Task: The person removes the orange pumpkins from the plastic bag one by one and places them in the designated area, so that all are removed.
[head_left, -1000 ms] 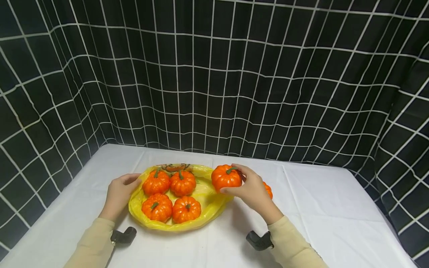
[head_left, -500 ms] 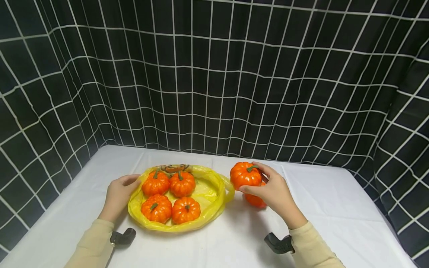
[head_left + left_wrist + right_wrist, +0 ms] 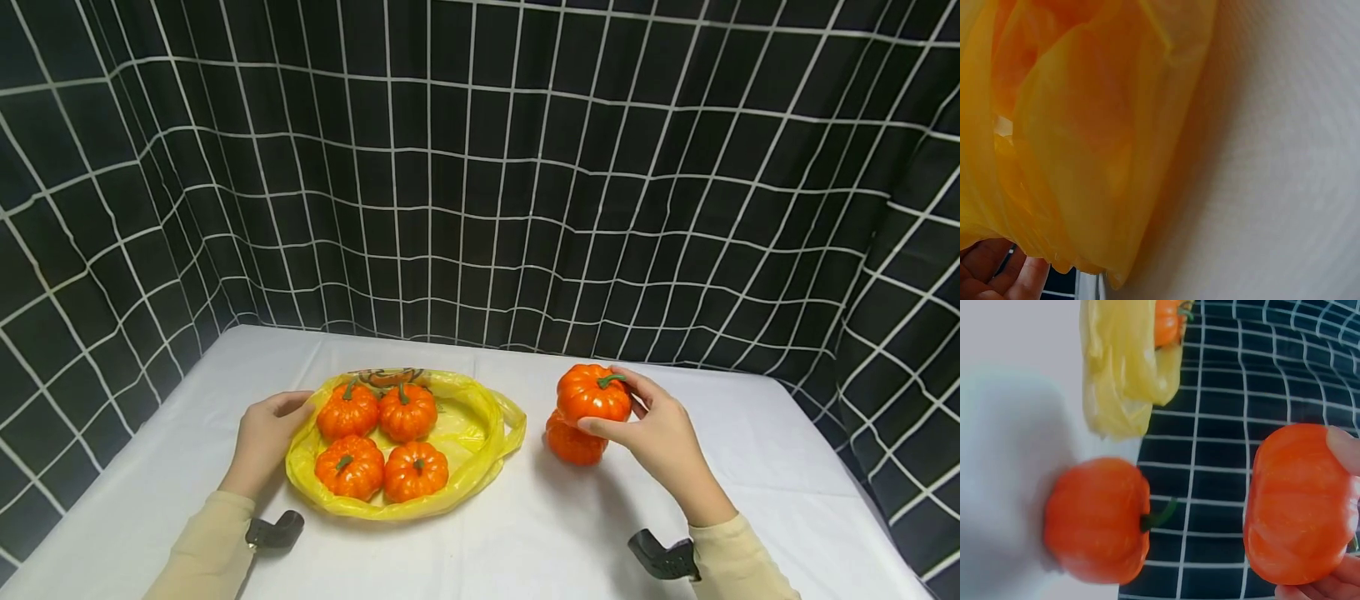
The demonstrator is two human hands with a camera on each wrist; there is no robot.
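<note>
My right hand (image 3: pixel 667 437) grips a small orange pumpkin (image 3: pixel 591 396) with a green stem, thumb on the near side and fingers behind. It is held up above another orange pumpkin (image 3: pixel 573 442) on the table and partly overlaps it in the head view. The right wrist view shows the two apart, the held pumpkin (image 3: pixel 1300 503) away from the tabletop one (image 3: pixel 1097 519). At the left, my left hand (image 3: pixel 262 433) pinches the rim of a yellow plastic bag (image 3: pixel 487 462). Several more orange pumpkins (image 3: pixel 416 471) lie inside the spread bag.
A white cloth covers the table (image 3: pixel 480 550). Black curtains (image 3: pixel 480 208) with a white grid stand behind it and along both sides. Dark camera mounts (image 3: pixel 277 531) sit on both wrists. A loop of the bag (image 3: pixel 516 421) sticks out to the right.
My right hand has carried its pumpkin rightward, away from the bag and over the tabletop pumpkin, which now shows more. The bag's right rim has moved slightly left. The left hand stays put.
</note>
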